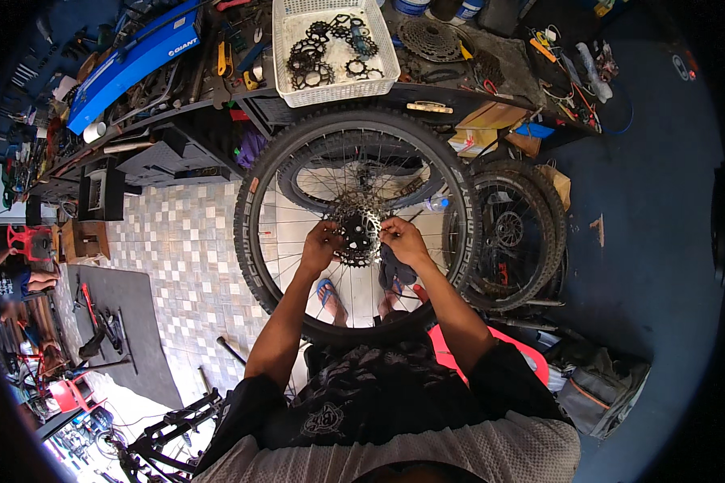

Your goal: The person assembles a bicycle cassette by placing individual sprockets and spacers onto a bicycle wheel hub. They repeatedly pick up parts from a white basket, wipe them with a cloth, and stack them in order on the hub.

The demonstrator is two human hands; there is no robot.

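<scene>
1. Black steel teeth ring the bicycle cassette between two bare hands, at the hub of a knobbly-tyred wheel.
2. Left hand: fingers curled and pinching the cassette's left rim. Right hand: thumb and fingertips nipping its right rim. Gripping opposite sides probably keeps the sprockets level; whether one loose sprocket or the whole stack is held is too small to tell.
3. That wheel faces up toward the wearer, its near side at the dark shirt, its far side by the workbench's front edge. Propped so, presumably, it leaves both hands free and the hub within easy reach.
4. Through its spokes shows another tyre, lower down.
5. At the workbench's front edge sits a white plastic basket, its walls likely keeping the loose black cogs together.
6. Right of it, set back from that edge, lies a large sprocket cluster.
7. Below the workbench's right end, spare wheels stand overlapped, perhaps to save floor.
</scene>
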